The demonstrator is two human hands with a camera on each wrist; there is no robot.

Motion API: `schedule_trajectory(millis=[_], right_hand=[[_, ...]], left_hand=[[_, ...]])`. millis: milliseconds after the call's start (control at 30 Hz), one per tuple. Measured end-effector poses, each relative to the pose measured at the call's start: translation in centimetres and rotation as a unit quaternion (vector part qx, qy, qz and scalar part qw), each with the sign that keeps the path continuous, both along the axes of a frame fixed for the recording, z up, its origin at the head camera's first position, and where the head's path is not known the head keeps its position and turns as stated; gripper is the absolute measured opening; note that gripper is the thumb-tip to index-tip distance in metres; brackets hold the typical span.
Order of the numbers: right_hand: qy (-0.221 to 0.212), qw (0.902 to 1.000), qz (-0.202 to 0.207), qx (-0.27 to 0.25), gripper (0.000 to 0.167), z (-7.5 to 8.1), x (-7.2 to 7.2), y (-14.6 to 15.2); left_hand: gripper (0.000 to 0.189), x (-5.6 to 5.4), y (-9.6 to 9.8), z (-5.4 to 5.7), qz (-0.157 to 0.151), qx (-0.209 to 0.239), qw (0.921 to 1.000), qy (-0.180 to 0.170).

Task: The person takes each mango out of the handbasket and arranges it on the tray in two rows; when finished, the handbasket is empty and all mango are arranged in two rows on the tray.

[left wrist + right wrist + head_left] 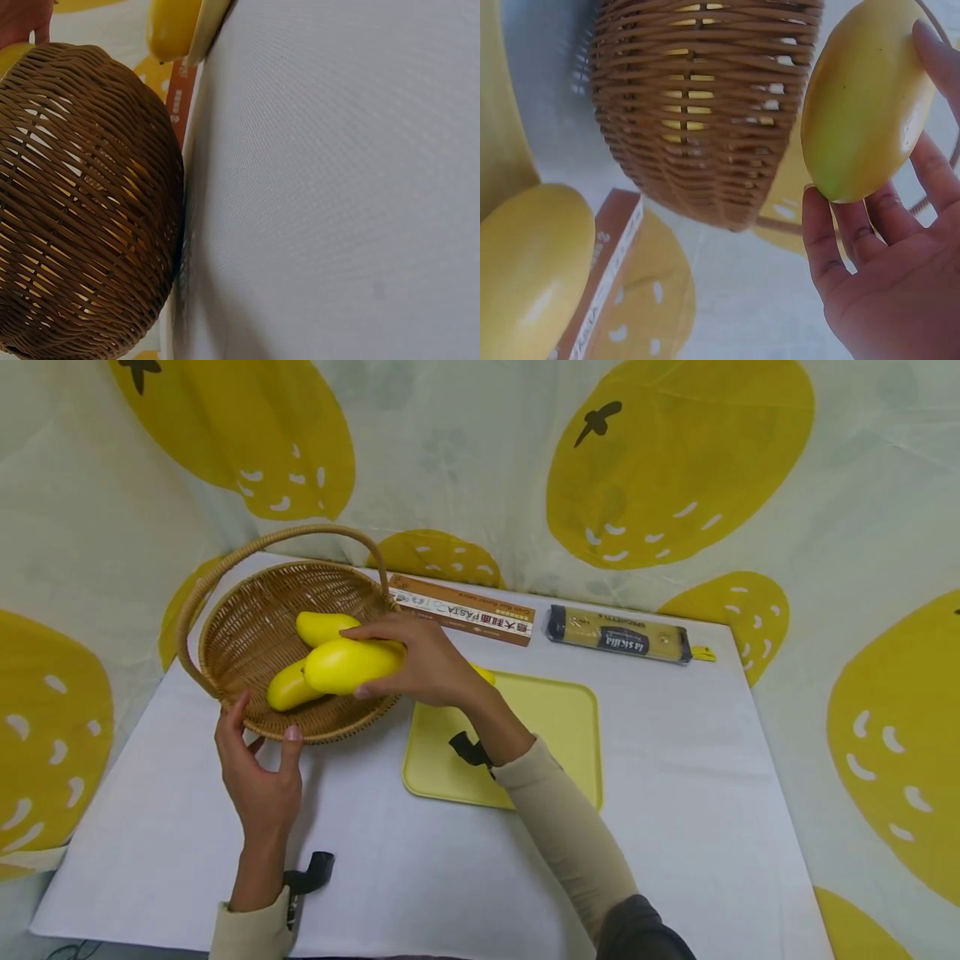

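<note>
Your right hand [431, 658] is gripping a mango [866, 105], showing green only in right-wrist view. Your left hand [262, 781] is holding a wicker basket [243, 635].

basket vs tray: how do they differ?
The basket is brown and woven; the tray is plain yellow. The basket is rounded and deep with an arched handle; the tray is a shallow rectangle. Besides the fruit in the right hand, the basket shows two fruits; the tray shows one fruit. Both bear yellow fruit.
</note>
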State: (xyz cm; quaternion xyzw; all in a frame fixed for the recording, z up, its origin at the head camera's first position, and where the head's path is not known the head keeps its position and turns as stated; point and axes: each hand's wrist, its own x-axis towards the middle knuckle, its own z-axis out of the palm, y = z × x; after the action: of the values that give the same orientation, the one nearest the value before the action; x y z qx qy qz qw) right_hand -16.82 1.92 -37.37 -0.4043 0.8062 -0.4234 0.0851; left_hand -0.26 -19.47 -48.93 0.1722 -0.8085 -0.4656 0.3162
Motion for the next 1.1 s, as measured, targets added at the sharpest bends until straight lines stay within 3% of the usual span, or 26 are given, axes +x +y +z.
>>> schedule_trajectory(millis=[367,567,800,1100], right_hand=[[-0.03,0.9945,-0.07,-0.072,0.069,0.1,0.9,3.9],[-0.036,0.9904,-0.102,-0.086,0.068,-0.4,1.1,6.5],[-0.038,0.9843,-0.151,-0.083,0.067,-2.0,1.0,10.3],[-0.04,0.9796,-0.185,-0.067,0.069,-4.0,1.6,14.1]], left_hand=[[0.069,-0.1,0.0,0.1,0.002,0.0,1.0,0.003],[0.07,-0.1,0.0,0.1,0.002,0.004,1.0,0.001],[0.069,-0.2,0.0,0.1,-0.001,-0.001,1.0,0.003],[0.068,-0.2,-0.2,0.1,0.002,0.003,1.0,-0.005]])
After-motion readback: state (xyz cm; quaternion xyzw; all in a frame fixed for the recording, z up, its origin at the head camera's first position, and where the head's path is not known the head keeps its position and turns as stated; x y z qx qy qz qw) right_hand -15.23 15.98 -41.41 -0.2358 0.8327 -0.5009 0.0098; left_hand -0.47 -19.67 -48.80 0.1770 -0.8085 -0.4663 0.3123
